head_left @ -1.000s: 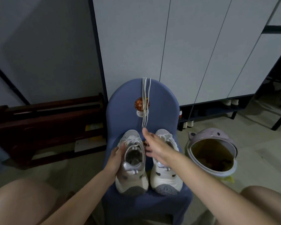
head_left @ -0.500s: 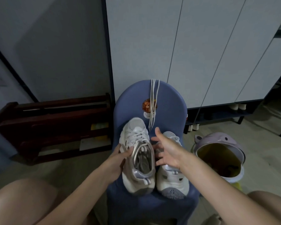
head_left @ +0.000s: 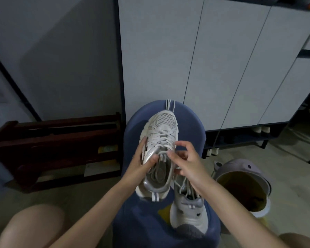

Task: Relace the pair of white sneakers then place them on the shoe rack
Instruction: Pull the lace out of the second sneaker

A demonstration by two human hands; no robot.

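A white sneaker (head_left: 159, 140) is lifted above the blue chair (head_left: 193, 126), toe pointing away from me. My left hand (head_left: 143, 158) grips its left side near the collar, thumb on the silver tongue edge. My right hand (head_left: 184, 158) pinches the lace at the top of the lacing. The second white sneaker (head_left: 188, 210) lies on the chair seat below, partly hidden by my right forearm. A loose white lace (head_left: 169, 104) hangs over the chair back, mostly hidden behind the raised sneaker.
A dark wooden shoe rack (head_left: 57, 140) stands low at the left against the wall. A lilac bin with an open top (head_left: 243, 185) sits on the floor at the right. White cabinet doors (head_left: 204, 59) rise behind the chair. My knees show at both lower corners.
The left sneaker rose off the chair seat in my left hand. My right hand went from open beside it to pinching its lace. The camera tilted up.
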